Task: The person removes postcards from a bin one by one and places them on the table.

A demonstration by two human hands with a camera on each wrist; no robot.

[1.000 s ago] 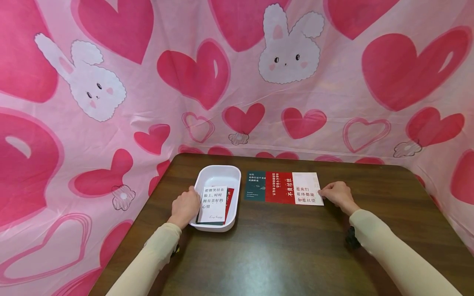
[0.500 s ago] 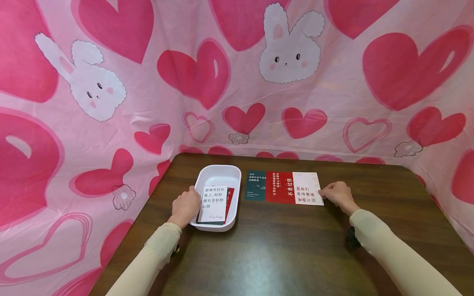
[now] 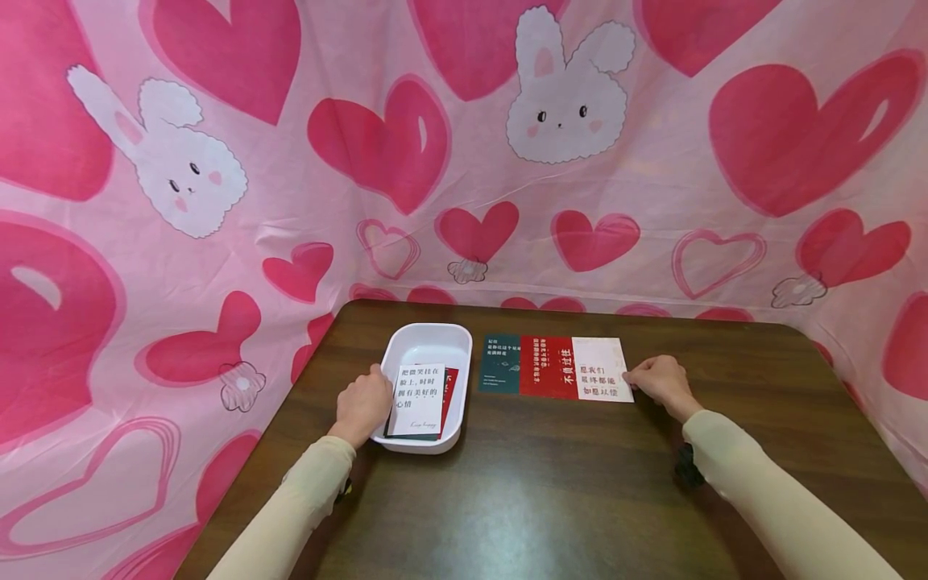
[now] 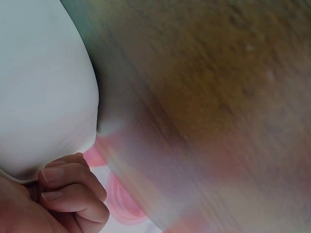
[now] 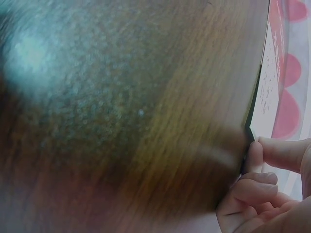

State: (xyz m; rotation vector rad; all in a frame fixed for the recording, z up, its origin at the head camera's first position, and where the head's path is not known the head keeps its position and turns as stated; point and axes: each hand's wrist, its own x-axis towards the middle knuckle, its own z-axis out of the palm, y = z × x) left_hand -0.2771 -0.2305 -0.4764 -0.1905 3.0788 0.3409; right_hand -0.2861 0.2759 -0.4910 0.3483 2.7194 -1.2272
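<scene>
My left hand (image 3: 360, 405) grips the left rim of a white plastic tray (image 3: 426, 337); in the left wrist view its curled fingers (image 4: 73, 174) hold the tray's edge. Inside the tray lies a white card (image 3: 418, 411) with dark characters, over a red card (image 3: 449, 391) and a dark green one. My right hand (image 3: 663, 385) pinches the right edge of another white card (image 3: 600, 358) between thumb and finger. This card lies at the end of a row, overlapping or abutting a red card (image 3: 548, 368), which stands beside a green card (image 3: 500, 366).
Both hands work over a brown wooden table (image 3: 507, 499). A pink curtain (image 3: 464, 177) with hearts and rabbit faces hangs behind and along the sides. The row of cards lies just right of the tray.
</scene>
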